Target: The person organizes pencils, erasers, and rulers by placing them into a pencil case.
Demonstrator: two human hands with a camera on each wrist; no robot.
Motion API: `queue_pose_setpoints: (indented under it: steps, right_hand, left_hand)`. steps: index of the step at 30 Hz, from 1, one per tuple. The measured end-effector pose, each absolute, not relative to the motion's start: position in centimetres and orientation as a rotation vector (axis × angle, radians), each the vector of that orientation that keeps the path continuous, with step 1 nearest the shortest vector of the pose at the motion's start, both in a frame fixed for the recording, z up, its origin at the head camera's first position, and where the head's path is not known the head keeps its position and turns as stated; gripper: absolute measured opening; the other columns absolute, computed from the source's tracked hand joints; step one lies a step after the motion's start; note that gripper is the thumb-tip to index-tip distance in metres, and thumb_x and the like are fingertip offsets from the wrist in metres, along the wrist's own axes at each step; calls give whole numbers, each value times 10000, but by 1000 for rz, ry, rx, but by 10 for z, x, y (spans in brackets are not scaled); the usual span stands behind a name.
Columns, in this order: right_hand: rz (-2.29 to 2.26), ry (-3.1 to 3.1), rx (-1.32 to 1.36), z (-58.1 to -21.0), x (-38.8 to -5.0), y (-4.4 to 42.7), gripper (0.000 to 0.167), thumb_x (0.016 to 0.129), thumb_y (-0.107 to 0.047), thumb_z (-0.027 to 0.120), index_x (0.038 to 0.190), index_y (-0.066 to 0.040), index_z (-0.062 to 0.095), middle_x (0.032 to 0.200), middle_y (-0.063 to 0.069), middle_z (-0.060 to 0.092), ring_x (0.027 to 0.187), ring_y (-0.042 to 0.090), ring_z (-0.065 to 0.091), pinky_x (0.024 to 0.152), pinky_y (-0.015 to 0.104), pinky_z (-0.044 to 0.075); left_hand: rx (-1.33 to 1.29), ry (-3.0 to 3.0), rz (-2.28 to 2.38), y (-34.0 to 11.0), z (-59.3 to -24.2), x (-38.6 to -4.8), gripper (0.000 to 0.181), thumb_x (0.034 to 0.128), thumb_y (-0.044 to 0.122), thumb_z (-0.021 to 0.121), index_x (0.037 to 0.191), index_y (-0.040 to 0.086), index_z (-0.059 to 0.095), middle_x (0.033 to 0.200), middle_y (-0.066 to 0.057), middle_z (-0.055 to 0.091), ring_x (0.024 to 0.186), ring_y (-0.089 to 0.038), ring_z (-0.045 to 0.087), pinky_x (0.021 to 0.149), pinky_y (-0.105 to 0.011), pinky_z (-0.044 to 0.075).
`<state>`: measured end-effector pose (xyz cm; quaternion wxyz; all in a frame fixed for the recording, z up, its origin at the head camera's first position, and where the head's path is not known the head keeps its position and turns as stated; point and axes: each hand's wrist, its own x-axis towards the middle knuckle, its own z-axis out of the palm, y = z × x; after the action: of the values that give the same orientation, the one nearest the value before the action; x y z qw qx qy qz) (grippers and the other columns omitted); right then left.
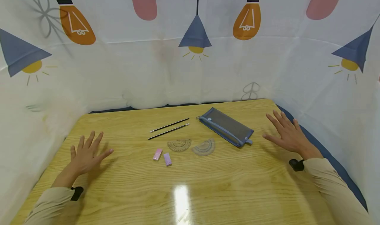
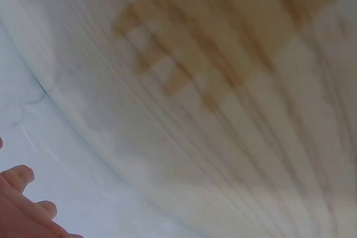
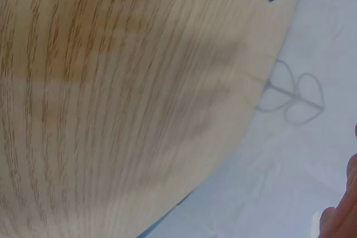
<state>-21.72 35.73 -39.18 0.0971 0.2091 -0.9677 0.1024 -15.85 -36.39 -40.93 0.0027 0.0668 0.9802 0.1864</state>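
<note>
My left hand (image 1: 86, 155) is held over the left side of the table with its fingers spread, holding nothing. On the right side, my right hand (image 1: 286, 136) is also spread and holds nothing; nearest to it lies a blue-edged zip pencil case (image 1: 228, 126) with a dark mesh face. Two black pencils (image 1: 169, 125) lie side by side in the middle. In front of them are two clear protractors (image 1: 204, 147), a pink eraser (image 1: 157, 154) and a purple eraser (image 1: 167, 159). The wrist views show only part of each hand.
The wooden table (image 1: 225, 192) has its back edge against a white cloth curtain (image 1: 142, 73) printed with lamps and bulbs. More curtain hangs at both sides. Each wrist wears a black device (image 1: 297, 165).
</note>
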Motion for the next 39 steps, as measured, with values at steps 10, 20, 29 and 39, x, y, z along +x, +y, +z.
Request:
queue_pose_setpoints:
  steps: [10, 20, 29, 39]
  right_hand:
    - [382, -2802, 636, -384, -212, 351, 825, 948, -422, 597, 1569, -142, 133, 1591, 195, 89, 1442, 391, 11, 1063, 659, -51]
    - [459, -2700, 660, -377, -207, 339, 811, 930, -367, 645, 1546, -67, 210, 1559, 219, 200, 1419, 418, 143, 1077, 654, 61]
    - [560, -2547, 723, -373, -206, 325, 771, 900, -267, 701, 1523, -69, 292, 1502, 222, 323, 1353, 450, 280, 1034, 647, 221]
    - [672, -2493, 694, -369, -202, 308, 701, 894, -200, 708, 1493, -75, 365, 1471, 219, 382, 1309, 458, 351, 953, 652, 315]
  left_hand:
    - [300, 3169, 644, -362, -407, -157, 855, 966, 454, 530, 1552, 32, 73, 1539, -332, 47, 1326, -626, 10, 924, -793, 44]
    - [337, 3160, 817, -352, -400, -150, 812, 974, 372, 566, 1546, 17, 112, 1534, -315, 115, 1329, -581, 130, 877, -754, 223]
    - [405, 3194, 968, -337, -394, -146, 763, 947, 284, 637, 1501, -45, 230, 1455, -356, 254, 1268, -579, 262, 866, -721, 292]
    - [383, 3237, 1116, -322, -393, -140, 682, 908, 191, 699, 1437, -76, 360, 1373, -341, 394, 1169, -537, 423, 854, -640, 405]
